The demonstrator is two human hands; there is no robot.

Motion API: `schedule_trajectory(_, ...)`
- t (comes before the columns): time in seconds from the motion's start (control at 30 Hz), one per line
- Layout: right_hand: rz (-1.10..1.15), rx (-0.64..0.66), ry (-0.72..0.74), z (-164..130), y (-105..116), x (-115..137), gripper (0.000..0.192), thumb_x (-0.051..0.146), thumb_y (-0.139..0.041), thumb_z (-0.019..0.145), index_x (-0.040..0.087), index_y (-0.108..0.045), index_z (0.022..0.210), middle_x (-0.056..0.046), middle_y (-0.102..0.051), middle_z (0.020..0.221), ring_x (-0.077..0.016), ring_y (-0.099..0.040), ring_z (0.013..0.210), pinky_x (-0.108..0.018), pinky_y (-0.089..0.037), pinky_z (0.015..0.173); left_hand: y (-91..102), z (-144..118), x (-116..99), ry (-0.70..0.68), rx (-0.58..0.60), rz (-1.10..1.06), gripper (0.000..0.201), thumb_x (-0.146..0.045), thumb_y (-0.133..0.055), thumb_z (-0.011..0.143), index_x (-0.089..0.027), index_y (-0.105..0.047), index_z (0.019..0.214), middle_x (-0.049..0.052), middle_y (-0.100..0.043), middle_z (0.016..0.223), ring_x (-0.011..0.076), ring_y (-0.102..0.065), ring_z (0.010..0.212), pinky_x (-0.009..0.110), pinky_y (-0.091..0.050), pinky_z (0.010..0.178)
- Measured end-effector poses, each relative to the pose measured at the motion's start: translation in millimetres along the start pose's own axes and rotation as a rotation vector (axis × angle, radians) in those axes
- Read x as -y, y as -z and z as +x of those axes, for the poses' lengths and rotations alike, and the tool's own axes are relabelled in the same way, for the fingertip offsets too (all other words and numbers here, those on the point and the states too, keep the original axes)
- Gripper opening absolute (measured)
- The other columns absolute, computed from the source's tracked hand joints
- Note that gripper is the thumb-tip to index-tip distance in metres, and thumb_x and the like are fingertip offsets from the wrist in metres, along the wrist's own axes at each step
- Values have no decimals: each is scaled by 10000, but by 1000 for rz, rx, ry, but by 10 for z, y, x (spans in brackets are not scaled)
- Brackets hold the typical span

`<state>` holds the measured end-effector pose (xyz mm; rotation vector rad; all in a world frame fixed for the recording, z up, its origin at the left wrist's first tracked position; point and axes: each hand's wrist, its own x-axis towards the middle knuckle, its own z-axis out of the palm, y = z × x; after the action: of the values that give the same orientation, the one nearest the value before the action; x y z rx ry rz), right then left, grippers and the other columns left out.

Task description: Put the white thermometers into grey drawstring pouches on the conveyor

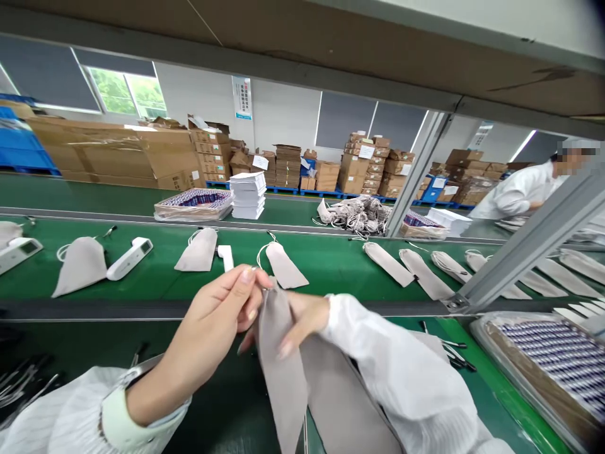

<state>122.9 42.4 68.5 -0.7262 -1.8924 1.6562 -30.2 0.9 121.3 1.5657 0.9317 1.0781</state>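
Note:
Just above the near work surface, I hold a grey cloth pouch (278, 366) with its long body hanging down. My left hand (224, 309) is closed, its thumb and fingers pinching the pouch's top edge. Around the upper part of the same pouch, my right hand (302, 315) is closed, thumb in front and some fingers hidden behind the cloth. A second piece of grey cloth (345, 397) lies below my right forearm. Beyond my hands, a pouch with a white cord (285, 265) and a white handheld device (225, 257) lie on the green belt (326, 265).
More pouches (425, 274) and white devices (130, 258) lie along the belt. A slanted metal post (420, 170) stands at right, below an overhead shelf (302, 44). A wrapped tray (520, 378) sits at near right. Farther back are a pouch heap (354, 214) and a person (524, 189).

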Motion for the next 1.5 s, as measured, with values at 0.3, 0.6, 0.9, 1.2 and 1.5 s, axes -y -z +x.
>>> schedule_trajectory(0.3,-565,-1540,-44,-248,778,-8,561,331,-443,733,124,-273,1226,-132,-510,1071,-210,-489,1014,-329,-409,811,-351,-207,510,-415,533,772,280,-298,-334,879,-269,-469,1123,24,-558,1075,177,-492,1006,309,-386,848)
schedule_trajectory(0.6,-1096,-1279,-765,-543,1089,-474,467,276,-489,720,121,-438,1159,-228,-429,1160,-328,-439,1049,-489,-317,816,-268,45,926,-464,578,886,212,-239,-442,829,-255,-642,897,22,-488,1213,216,-383,1172,348,-335,958)
schedule_trajectory(0.9,-1185,-510,-12,586,313,-451,428,363,-411,804,300,-366,1224,-60,-498,1091,-205,-442,1020,-357,-339,874,-257,173,1035,-260,325,905,191,-191,-511,774,-152,-567,952,63,-564,943,207,-498,947,327,-403,841)
schedule_trajectory(1.2,-503,-746,-204,875,687,-721,432,174,-404,788,173,-338,1215,-97,-570,963,-203,-560,905,-375,-427,801,-297,101,1004,-383,306,1122,96,-159,-415,829,-179,-485,765,17,-528,782,194,-445,793,327,-368,691)
schedule_trajectory(1.5,325,-462,243,-100,595,-2,909,154,-658,614,402,-84,1274,30,-572,893,-165,-621,738,-394,-513,709,-161,328,812,-160,475,596,202,-333,-396,835,-181,-500,753,-46,-509,697,102,-440,606,205,-295,533)
